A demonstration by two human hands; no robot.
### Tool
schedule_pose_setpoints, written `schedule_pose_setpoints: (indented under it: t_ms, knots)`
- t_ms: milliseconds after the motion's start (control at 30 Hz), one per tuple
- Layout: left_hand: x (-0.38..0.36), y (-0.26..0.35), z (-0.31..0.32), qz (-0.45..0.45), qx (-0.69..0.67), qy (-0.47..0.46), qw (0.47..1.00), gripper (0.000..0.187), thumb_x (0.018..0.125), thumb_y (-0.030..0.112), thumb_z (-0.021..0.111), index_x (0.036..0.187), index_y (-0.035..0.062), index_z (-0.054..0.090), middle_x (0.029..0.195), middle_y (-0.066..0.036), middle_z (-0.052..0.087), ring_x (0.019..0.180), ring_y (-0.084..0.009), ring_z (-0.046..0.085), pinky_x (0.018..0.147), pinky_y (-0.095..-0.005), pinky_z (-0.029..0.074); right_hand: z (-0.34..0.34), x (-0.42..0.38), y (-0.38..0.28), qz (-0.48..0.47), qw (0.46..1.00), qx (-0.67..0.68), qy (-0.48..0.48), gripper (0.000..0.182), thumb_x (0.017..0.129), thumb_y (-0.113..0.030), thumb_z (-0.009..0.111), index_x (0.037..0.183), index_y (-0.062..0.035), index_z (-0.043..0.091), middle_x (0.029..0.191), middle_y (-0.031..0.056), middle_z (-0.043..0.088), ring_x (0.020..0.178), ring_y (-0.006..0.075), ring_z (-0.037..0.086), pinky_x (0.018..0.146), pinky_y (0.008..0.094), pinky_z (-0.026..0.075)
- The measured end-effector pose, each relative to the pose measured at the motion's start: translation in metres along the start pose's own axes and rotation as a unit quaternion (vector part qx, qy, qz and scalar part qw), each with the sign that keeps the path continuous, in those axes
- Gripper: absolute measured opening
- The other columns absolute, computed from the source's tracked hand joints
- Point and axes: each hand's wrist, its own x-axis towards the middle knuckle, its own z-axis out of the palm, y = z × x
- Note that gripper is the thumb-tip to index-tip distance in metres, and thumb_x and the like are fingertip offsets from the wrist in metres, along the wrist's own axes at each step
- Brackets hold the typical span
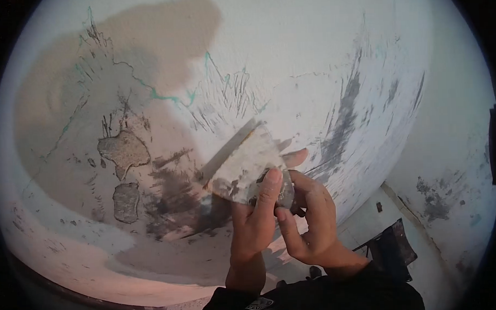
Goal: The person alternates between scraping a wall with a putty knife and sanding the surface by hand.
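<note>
black clothing (318, 301) lies nearest; leftmost, rough grey patches (125, 151) mark the scuffed white wall (309, 32). before it, the left hand (255, 223) holds a putty-smeared triangular scraper (248, 166); the right hand (315, 213) bends at its narrow end, grip unclear. rightward sits a black angular object (393, 251), contents unclear.

Putty knife (243, 169): off-wht blade, mottled w/ dk grey; rust-orange line along edge. Wall (309, 32): off-wht, taupe where shaded; jagged teal line (167, 97), feathery dk grey streaks (347, 105), brn-grey smears (176, 198). Patches (2) (125, 149): grey-beige, speckled, dk outlines. Side wall (457, 137): pale grey-grn, blotched dk grey low down. Garment (324, 297): blk, sm. pale logo (260, 304).
</note>
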Motion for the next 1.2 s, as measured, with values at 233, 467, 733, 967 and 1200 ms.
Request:
schedule_pose_setpoints:
  t_ms: [233, 467, 733, 967, 1200]
  knots:
    - [0.001, 0.02, 0.003, -0.071, -0.019, 0.041, 0.996, 0.042, 0.106, 0.031, 0.043, 0.121, -0.0052, 0.059, 0.103, -0.015, 0.068, 0.083, -0.0157, 0.066, 0.061, -0.0245, 0.054, -0.007, 0.01, 0.001, -0.077, 0.988, -0.131, 0.002, 0.054, 0.076, -0.017, 0.078, 0.125, -0.0059, 0.06, 0.092, 0.0062, 0.06, 0.075, 0.0228, 0.051, 0.064, 0.0352, 0.041]
    - [0.005, 0.028, -0.001, -0.098, 0.077, 0.049, 0.991, 0.041, 0.107, 0.027, 0.04, 0.121, -0.0064, 0.059, 0.106, -0.014, 0.067, 0.088, -0.0147, 0.065, 0.065, -0.0234, 0.053, -0.014, 0.028, -0.001, -0.105, 0.973, -0.198, -0.062, 0.056, 0.083, -0.016, 0.068, 0.134, 0.0023, 0.052, 0.115, 0.0187, 0.062, 0.078, 0.0308, 0.055, 0.069, 0.0381, 0.046]
    - [0.004, 0.035, 0.003, -0.085, -0.075, -0.025, 0.993, 0.04, 0.104, 0.013, 0.044, 0.133, -0.0135, 0.049, 0.127, -0.026, 0.059, 0.12, -0.0292, 0.057, 0.102, -0.0375, 0.045, -0.005, 0.029, 0.014, -0.161, 0.971, -0.172, -0.037, 0.063, 0.086, -0.018, 0.065, 0.138, 0.0124, 0.045, 0.111, 0.0196, 0.059, 0.073, 0.0302, 0.048, 0.065, 0.0386, 0.043]
    - [-0.028, 0.034, -0.009, -0.04, 0.117, 0.148, 0.981, 0.036, 0.1, 0.016, 0.05, 0.124, -0.0098, 0.055, 0.085, -0.014, 0.069, 0.045, -0.0056, 0.046, 0.04, -0.0218, 0.033, -0.009, 0.032, 0.018, -0.199, 0.953, -0.229, 0.009, 0.068, 0.082, -0.036, 0.067, 0.136, 0.0038, 0.056, 0.075, 0.0045, 0.042, 0.062, 0.0207, 0.041, 0.054, 0.0317, 0.039]
    - [-0.004, 0.025, 0.012, -0.043, 0.068, 0.143, 0.986, 0.045, 0.102, 0.026, 0.046, 0.128, -0.0092, 0.054, 0.103, -0.027, 0.071, 0.048, -0.0068, 0.053, 0.034, -0.0174, 0.029, -0.006, 0.032, 0.018, -0.168, 0.954, -0.247, 0.012, 0.068, 0.082, -0.042, 0.068, 0.135, 0.0, 0.059, 0.065, 0.0, 0.041, 0.056, 0.0169, 0.038, 0.051, 0.0308, 0.028]
